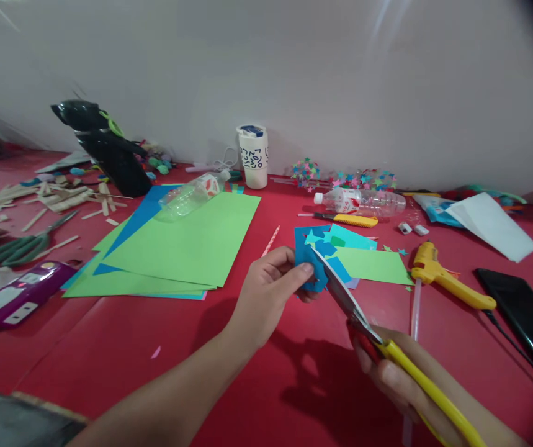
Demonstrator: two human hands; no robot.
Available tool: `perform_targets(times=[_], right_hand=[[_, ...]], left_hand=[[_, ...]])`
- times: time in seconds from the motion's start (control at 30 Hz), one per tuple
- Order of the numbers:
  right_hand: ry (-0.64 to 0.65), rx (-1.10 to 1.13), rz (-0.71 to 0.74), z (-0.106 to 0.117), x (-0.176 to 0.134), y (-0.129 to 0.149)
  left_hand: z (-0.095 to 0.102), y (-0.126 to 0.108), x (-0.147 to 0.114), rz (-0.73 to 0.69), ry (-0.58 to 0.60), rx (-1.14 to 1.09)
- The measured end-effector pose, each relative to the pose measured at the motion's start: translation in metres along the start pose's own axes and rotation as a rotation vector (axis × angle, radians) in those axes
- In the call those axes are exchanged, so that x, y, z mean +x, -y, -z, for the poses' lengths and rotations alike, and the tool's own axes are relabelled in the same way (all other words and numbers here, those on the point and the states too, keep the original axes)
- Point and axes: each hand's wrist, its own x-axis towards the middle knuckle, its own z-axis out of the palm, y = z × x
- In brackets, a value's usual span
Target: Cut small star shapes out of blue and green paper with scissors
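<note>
My left hand (273,282) pinches a small piece of blue paper (302,248) between thumb and fingers, above the red table. In my right hand (399,375) is a pair of yellow-handled scissors (347,304), its blades pointing up and left to the blue paper's right edge. Whether the tips touch the paper I cannot tell. Behind the blue piece lie paper star cut-outs (311,238), a turquoise sheet (352,238) and a light green strip (373,265). A pink patterned straw (272,239) rests just beyond my left hand.
Green sheets (192,242) with a plastic bottle (194,195) spread at left. A yellow glue gun (452,282) and a black phone (522,316) lie right. A yellow cutter (354,220), another bottle (363,202) and a white tumbler (253,158) stand or lie behind. Green-handled scissors (15,248) lie far left.
</note>
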Motion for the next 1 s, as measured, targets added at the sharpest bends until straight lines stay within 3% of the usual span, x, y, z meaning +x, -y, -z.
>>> perform_targets(times=[0.43, 1.0], right_hand=[[-0.197, -0.048, -0.027, -0.013, -0.004, 0.0], [-0.333, -0.095, -0.1, -0.012, -0.002, 0.005]], left_hand=[[-0.003, 0.004, 0.0, 0.008, 0.037, -0.076], [-0.001, 0.007, 0.001, -0.005, 0.052, -0.087]])
